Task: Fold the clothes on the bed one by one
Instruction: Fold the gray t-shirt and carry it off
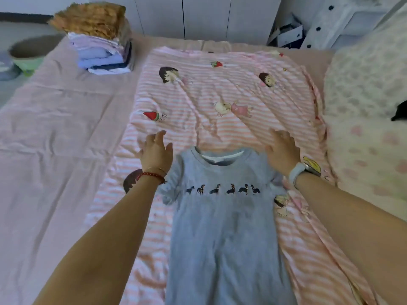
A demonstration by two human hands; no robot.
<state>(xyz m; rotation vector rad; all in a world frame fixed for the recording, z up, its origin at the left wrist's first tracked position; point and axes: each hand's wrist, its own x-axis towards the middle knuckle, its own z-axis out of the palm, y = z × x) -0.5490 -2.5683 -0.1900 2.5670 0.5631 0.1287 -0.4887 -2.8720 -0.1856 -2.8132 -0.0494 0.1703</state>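
A small blue-grey T-shirt [222, 219] with a row of little dogs across the chest lies flat, face up, collar pointing away from me. It rests on a pink-and-white striped cartoon quilt [220, 95] spread over the bed. My left hand [156, 150] hovers over the shirt's left shoulder with relaxed fingers, holding nothing. My right hand [282, 151] is at the right shoulder, fingers spread and straight; whether it touches the fabric is unclear.
A stack of folded clothes [103, 56] topped by a fuzzy orange piece stands at the far left of the bed. A pale floral duvet [365, 119] is heaped along the right. A basin [28, 53] sits off the bed's left edge. Plain pink sheet [55, 139] spreads left.
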